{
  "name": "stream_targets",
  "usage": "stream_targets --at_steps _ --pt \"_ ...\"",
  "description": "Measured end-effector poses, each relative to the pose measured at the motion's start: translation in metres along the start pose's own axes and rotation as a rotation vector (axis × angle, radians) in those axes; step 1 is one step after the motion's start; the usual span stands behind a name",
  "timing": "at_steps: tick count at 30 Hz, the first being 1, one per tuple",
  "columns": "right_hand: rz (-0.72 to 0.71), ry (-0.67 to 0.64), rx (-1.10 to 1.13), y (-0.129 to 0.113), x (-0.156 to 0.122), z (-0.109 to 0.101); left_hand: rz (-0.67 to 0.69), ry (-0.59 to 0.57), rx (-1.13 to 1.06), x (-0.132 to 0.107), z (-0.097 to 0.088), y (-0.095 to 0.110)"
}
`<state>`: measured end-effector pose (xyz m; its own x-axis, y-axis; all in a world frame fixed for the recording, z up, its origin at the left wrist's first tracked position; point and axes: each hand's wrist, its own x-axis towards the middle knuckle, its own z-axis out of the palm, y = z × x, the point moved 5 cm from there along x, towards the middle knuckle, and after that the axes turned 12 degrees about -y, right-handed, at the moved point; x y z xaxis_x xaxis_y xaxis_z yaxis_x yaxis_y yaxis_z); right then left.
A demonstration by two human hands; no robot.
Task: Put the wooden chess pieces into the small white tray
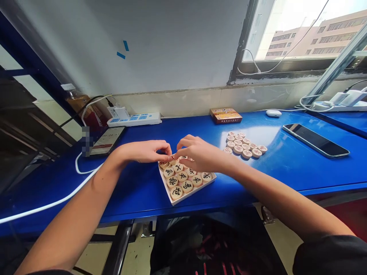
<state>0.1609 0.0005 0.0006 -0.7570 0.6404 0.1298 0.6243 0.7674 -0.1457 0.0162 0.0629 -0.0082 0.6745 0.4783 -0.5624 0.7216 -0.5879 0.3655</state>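
Note:
A white square tray (172, 196) sits on the blue table near its front edge, holding several round wooden chess pieces (183, 179) with black characters. My left hand (149, 151) and my right hand (197, 152) meet over the tray's far edge. Both pinch with thumb and fingertips at one red-marked piece (172, 157) between them. A loose cluster of several red-marked chess pieces (243, 147) lies on the table to the right of my right hand.
A white power strip (134, 119) and a phone on a cable (107, 140) lie at the back left. An orange box (225, 115) and a white earbud case (273, 113) stand by the wall. A dark phone (315, 140) lies at right. A white cable (51, 204) runs along the left.

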Motion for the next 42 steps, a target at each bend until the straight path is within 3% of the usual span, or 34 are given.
stream_targets --at_steps 2,4,8,10,14,21,29,33,36,39,42 --pt "0.049 -0.025 -0.069 0.011 -0.015 -0.016 -0.019 -0.012 -0.023 0.0 0.001 0.0" --pt "0.213 -0.036 -0.07 0.031 -0.037 -0.03 -0.039 -0.024 -0.039 0.0 0.001 0.001" --pt "0.562 -0.385 0.087 0.074 -0.076 -0.019 -0.056 -0.03 -0.067 -0.001 0.001 0.002" --pt "0.591 -0.448 0.045 0.082 -0.08 -0.01 -0.052 -0.035 -0.086 -0.001 0.002 0.002" --pt "0.519 -0.424 -0.109 0.08 -0.067 -0.001 -0.032 -0.049 -0.104 0.001 0.003 -0.001" --pt "0.653 -0.428 0.047 0.084 -0.079 -0.005 -0.014 -0.056 -0.102 0.002 0.004 -0.002" --pt "0.412 -0.239 -0.005 0.081 -0.085 -0.008 0.01 -0.055 -0.092 -0.002 0.003 0.007" --pt "0.21 -0.039 0.088 0.046 -0.05 -0.015 -0.011 -0.054 -0.074 -0.002 0.003 0.008" --pt "0.034 -0.042 0.064 0.015 -0.015 -0.004 0.005 -0.049 -0.058 -0.002 0.003 0.008" --pt "0.006 -0.02 0.002 0.003 0.003 0.009 0.02 -0.042 -0.054 -0.002 0.002 0.007" --pt "0.021 0.048 0.027 0.004 0.001 0.018 0.013 -0.046 -0.061 -0.002 0.003 0.007"
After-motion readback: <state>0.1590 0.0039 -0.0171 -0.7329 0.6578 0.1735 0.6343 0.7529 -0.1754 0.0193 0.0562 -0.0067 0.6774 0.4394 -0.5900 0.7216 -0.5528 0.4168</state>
